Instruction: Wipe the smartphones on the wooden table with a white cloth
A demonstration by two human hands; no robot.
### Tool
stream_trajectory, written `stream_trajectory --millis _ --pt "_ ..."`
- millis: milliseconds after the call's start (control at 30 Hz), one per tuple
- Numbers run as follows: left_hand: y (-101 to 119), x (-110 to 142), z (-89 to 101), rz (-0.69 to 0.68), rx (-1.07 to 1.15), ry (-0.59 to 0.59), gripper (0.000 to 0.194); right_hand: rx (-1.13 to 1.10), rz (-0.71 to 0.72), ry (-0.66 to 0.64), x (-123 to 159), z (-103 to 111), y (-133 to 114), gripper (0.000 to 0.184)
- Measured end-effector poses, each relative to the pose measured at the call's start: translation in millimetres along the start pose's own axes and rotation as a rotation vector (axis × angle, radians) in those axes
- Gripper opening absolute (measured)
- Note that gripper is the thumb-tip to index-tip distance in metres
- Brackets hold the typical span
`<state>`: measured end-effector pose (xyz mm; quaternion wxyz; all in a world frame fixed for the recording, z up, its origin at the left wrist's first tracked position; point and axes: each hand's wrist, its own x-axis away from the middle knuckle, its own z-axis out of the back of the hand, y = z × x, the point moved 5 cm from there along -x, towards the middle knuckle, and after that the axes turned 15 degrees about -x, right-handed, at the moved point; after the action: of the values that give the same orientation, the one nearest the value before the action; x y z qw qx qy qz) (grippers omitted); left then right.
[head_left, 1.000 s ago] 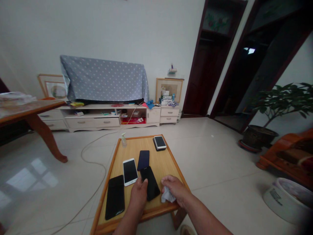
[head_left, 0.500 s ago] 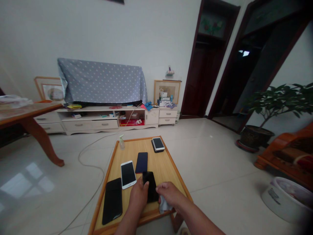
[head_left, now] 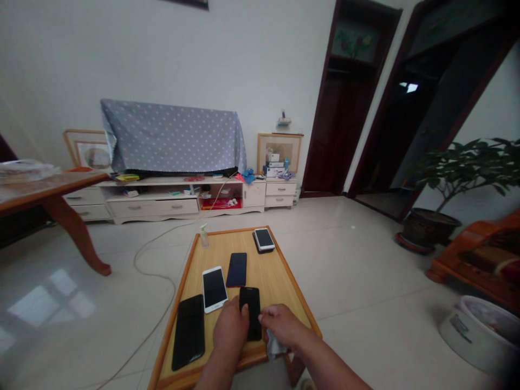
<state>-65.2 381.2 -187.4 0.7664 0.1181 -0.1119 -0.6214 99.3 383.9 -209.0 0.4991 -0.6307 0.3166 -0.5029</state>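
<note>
My left hand (head_left: 231, 325) is closed around the left edge of a black smartphone (head_left: 252, 311), its thumb over the screen side. At the phone's right edge is my right hand (head_left: 282, 325), fingers bent and pinched, with a pale grey cloth (head_left: 275, 345) hanging from beneath them. A white smartphone (head_left: 215, 289) lies to the left of the held one, and a dark blue smartphone (head_left: 236, 270) lies beyond it. Nearest the left edge is a large black smartphone (head_left: 189, 331). Another white smartphone (head_left: 264, 239) rests on a dark one at the far right corner.
The small wooden table (head_left: 280, 276) has a raised rim. A pump bottle (head_left: 203, 238) stands at its far left corner. A cable (head_left: 142, 265) runs over the floor on the left. A white bucket (head_left: 467, 330) and a potted plant (head_left: 433, 225) stand to the right.
The black phone sits slightly lower and more upright in my view, with its top end showing more. Both hands keep nearly the same places; the view has shifted slightly.
</note>
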Motion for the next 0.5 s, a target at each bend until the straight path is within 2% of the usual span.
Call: stream_trajectory --millis 300,367,433,500 --pt "2.7 10.6 7.9 0.01 -0.171 0.037 0.032 -0.066 0.027 0.011 1.6 -1.2 1.0 0.011" --pt "1.2 12.8 11.9 0.001 -0.18 0.052 0.031 -0.123 0.033 0.048 4.3 0.4 -1.3 0.016" --pt "0.1 16.1 17.5 -0.012 -0.158 0.089 0.035 -0.19 0.042 0.097 7.4 2.5 -5.3 0.022" --pt "0.9 21.0 22.9 -0.052 -0.023 0.145 0.041 -0.278 0.077 0.113 10.8 3.0 -11.9 0.024"
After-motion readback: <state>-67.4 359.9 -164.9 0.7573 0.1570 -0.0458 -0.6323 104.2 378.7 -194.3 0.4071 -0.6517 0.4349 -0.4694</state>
